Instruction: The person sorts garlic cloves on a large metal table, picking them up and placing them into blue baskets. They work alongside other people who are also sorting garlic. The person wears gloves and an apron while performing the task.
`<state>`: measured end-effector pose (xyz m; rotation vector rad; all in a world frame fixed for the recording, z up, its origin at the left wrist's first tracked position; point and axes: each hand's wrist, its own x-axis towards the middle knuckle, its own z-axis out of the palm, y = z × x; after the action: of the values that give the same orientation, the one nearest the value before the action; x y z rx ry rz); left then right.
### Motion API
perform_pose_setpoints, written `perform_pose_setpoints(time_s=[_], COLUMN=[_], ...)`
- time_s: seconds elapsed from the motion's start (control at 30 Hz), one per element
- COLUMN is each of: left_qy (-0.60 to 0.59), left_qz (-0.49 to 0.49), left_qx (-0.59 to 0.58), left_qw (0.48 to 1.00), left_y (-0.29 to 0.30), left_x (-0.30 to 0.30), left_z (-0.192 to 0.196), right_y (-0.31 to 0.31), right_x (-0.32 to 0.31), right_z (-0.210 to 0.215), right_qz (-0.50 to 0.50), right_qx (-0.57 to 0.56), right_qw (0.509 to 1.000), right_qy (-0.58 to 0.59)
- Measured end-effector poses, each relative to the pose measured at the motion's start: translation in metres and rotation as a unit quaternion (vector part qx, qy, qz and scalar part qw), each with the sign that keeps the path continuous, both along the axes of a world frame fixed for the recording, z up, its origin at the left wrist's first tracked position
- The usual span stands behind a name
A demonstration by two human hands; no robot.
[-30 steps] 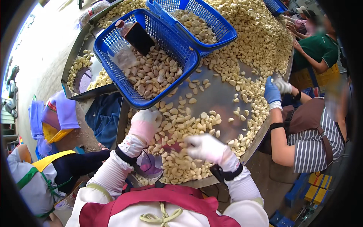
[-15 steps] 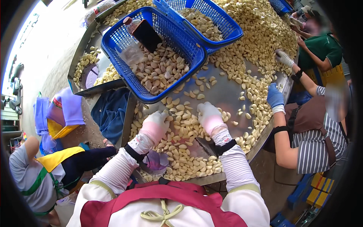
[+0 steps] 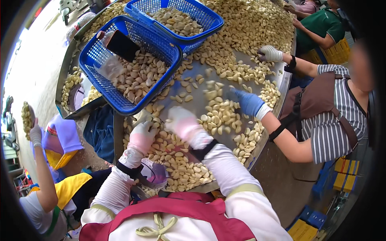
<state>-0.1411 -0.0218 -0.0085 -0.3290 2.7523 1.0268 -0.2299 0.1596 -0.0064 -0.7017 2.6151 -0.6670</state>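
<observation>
Both my hands wear thin whitish gloves over the peeled garlic cloves on the metal table. My left hand is at the table's left side, just below the near corner of a blue basket. Its fingers are bent but apart, with cloves beside them. To its right, my right hand reaches over the upper edge of the near cloves; motion smears its fingers. Below my left hand, a round hole with a purple lining opens in the tabletop. Across from me, a co-worker's blue-gloved hand touches a separate heap of cloves.
The blue basket holds unpeeled-looking cloves, a dark bottle and a clear bag. A second blue basket of cloves stands behind it. Co-workers stand along the right edge; another person at left raises a scoop-like load of cloves.
The view has shifted, moving the table leftward in the picture. My right hand has come closer to my left. The co-worker's blue glove has moved inward onto the cloves.
</observation>
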Motion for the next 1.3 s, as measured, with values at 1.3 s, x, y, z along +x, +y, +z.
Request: perform_pose_setpoints(time_s=[1.3], left_qy=[0.068], left_qz=[-0.189], left_qx=[-0.165], left_qw=[0.966], left_y=[0.046], left_x=[0.017], left_z=[0.036], right_y=[0.072], right_x=[0.019], right_z=[0.073], right_qz=[0.134], right_qx=[0.010], right_qw=[0.976], right_qy=[-0.171])
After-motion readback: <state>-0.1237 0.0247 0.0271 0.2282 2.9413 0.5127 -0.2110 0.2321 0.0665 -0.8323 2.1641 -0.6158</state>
